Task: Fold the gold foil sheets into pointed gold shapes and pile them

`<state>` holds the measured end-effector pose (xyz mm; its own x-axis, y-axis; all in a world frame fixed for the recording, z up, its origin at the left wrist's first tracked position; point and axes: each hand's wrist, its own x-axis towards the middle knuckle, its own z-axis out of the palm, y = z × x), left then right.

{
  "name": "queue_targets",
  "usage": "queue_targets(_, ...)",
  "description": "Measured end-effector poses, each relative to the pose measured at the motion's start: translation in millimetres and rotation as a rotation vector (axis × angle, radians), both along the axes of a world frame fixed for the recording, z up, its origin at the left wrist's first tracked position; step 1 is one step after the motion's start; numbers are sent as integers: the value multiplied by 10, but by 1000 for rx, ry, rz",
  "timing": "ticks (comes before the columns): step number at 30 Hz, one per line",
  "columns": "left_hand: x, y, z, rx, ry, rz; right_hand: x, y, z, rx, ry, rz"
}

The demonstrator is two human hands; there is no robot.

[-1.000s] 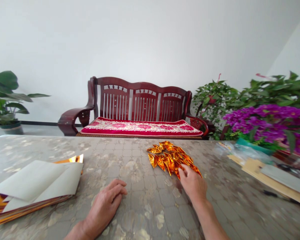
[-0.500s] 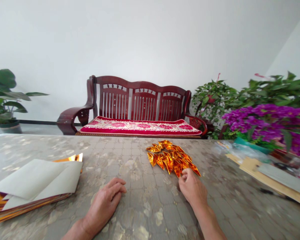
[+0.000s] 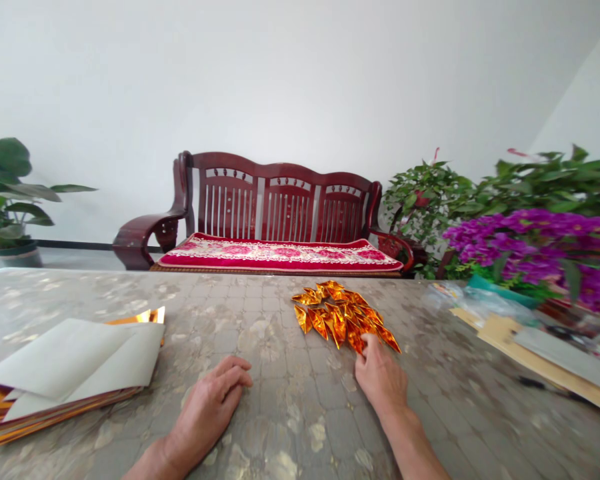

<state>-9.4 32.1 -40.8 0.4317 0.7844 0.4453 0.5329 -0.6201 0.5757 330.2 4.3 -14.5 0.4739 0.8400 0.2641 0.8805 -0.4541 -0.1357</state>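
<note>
A loose pile of folded gold-foil pieces (image 3: 337,317), small and pointed with orange-gold shine, lies near the middle of the table (image 3: 280,413). My right hand (image 3: 380,377) is at the pile's near edge, its fingertips against a piece; I cannot tell whether they grip it. My left hand (image 3: 207,403) rests on the tabletop with loosely curled fingers and holds nothing. It is nearest to a stack of gold foil sheets (image 3: 65,357), partly covered by folded off-white paper, at the left.
The table has a glossy mottled cover. On its right side lie a plastic bag (image 3: 473,303), tan card (image 3: 510,343), a grey strip (image 3: 565,357) and a dark pen-like item (image 3: 540,383). Purple flowers (image 3: 535,250) and leafy plants stand beyond, with a red-cushioned wooden bench (image 3: 275,213) behind.
My right hand has drawn slightly back and left along the pile's near edge. The nearest foil pieces have shifted a little. My left hand has stayed in place.
</note>
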Motion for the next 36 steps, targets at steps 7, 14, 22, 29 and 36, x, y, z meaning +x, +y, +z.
queue_targets(7,-1,-3,-8,-10,5,-4,17,-28,36,47,-16,-14)
queue_targets(14,3,0,-12,-25,13,-3,55,-53,59,103,-101,35)
queue_targets(22,2,3,-15,-42,11,-5,116,-40,45,168,-86,31)
queue_targets(29,2,-1,-4,-40,8,-3,113,-10,57,214,-54,45)
queue_targets(36,8,-11,17,-33,-2,-4,94,19,52,255,-69,77)
